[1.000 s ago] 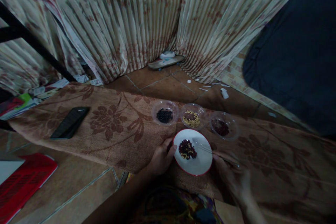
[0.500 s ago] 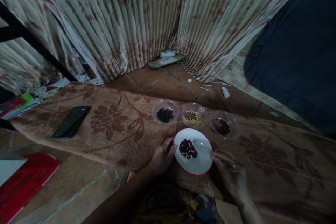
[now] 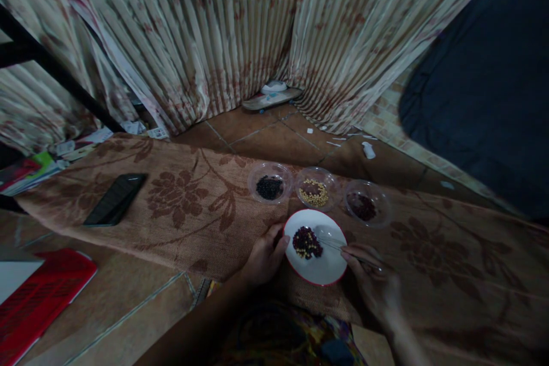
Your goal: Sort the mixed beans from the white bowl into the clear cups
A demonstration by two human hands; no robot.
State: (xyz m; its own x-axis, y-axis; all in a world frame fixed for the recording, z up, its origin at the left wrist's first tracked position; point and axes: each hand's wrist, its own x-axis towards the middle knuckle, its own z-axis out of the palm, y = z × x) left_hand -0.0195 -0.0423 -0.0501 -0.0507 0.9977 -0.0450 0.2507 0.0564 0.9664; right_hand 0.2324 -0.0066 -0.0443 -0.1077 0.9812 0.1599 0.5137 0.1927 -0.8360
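Note:
A white plate with a red rim (image 3: 328,271) rests on the cloth in front of me, a small heap of mixed dark red and yellow beans (image 3: 307,242) on its left half. My left hand (image 3: 266,254) grips the plate's left edge, thumb over the rim. In my right hand (image 3: 371,274), fingers closed, is a thin metal utensil with long wire-like prongs (image 3: 332,241); its exact kind is unclear. The prongs reach over the plate beside the beans. Behind the plate stand three clear plastic bowls: black beans (image 3: 269,187), yellow beans (image 3: 315,197) and dark red beans (image 3: 362,207).
A brown flowered cloth (image 3: 206,240) covers the long table. To the left lies a black phone (image 3: 115,200), with papers (image 3: 38,168) at the far left end. A skateboard (image 3: 272,100) sits on the tiled floor by the striped curtain (image 3: 240,28). Dark fabric (image 3: 480,91) hangs at right.
The metal utensil and my right fingers have shifted slightly over the plate's right side. My left hand, the plate and the bowls stay where they were.

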